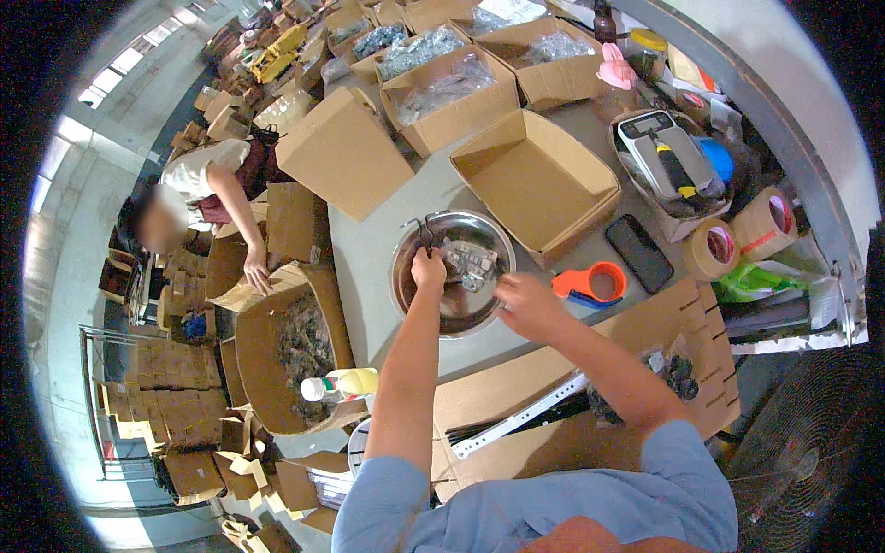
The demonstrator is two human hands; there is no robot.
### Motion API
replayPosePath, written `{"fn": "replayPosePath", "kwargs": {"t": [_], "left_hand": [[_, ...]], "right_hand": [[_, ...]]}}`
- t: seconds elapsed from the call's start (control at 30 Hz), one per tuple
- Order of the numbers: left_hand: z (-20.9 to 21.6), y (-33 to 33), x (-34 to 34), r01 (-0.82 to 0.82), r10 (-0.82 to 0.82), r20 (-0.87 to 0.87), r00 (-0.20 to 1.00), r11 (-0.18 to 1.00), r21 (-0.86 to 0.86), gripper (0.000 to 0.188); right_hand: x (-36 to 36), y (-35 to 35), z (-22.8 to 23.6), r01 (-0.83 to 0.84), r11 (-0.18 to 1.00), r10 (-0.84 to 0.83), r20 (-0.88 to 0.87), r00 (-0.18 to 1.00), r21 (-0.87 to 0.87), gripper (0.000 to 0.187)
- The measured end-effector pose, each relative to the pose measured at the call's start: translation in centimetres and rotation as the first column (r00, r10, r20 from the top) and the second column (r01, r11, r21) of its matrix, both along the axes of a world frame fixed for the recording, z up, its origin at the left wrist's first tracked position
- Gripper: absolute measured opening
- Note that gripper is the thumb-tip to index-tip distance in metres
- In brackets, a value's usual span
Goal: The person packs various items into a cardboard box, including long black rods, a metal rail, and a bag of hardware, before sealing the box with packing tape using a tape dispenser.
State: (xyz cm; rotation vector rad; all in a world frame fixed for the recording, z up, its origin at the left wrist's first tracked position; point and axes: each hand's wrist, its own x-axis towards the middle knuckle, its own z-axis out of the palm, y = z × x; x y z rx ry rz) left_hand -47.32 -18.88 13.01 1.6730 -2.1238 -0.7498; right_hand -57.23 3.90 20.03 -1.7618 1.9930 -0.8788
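From where I stand, the steel bowl (461,316) is the thing to keep steady; I'd work well inside its rim, so anything dropped lands back in it. The right hand (530,309) is at the near right edge, fingers curled close together; I can't tell whether they pinch anything. The left hand (428,270) is over the bowl's left side, its fingers closed on a dark hooked piece (426,236). Just beyond those fingers, inside the bowl, lies a bundle of small metal parts (472,263), seemingly in clear plastic. Lifting the hooked piece straight up before moving sideways should keep it from snagging.

Around the bowl, the grey desk (364,249) is crowded. To the left a deep carton (261,355) holds dark bits, with a co-worker's hand (256,267) at its flap. A shallow carton (544,184) limits reach beyond the bowl. A pale yellow bottle (359,381) leans near the left forearm, easily knocked. On the right, a phone (640,252) and an orange ring-shaped tool (590,281) could catch the right wrist.
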Motion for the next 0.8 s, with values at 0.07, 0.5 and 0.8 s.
{"fn": "replayPosePath", "kwargs": {"t": [0.07, 0.5, 0.8], "left_hand": [[-1.9, -1.6, 3.2, -0.044, 0.039, -0.035, 0.999, 0.984, -0.173, 0.027], [12.4, 11.1, 15.1, 0.353, 0.434, -0.689, 0.58, 0.629, 0.693, 0.027], [7.8, 25.3, 8.1, 0.731, -0.6, -0.462, 0.654, 0.659, 0.18, 0.028]], "right_hand": [[2.5, -5.2, -1.4, -0.092, 0.995, 0.093, -0.036, 0.995, 0.024, 0.03], [0.6, -1.7, 3.7, -0.014, 0.996, 0.046, 0.373, 0.927, -0.09, 0.023], [8.3, 25.5, 1.3, -0.332, 0.904, 0.356, -0.043, 0.933, 0.27, 0.029]]}}
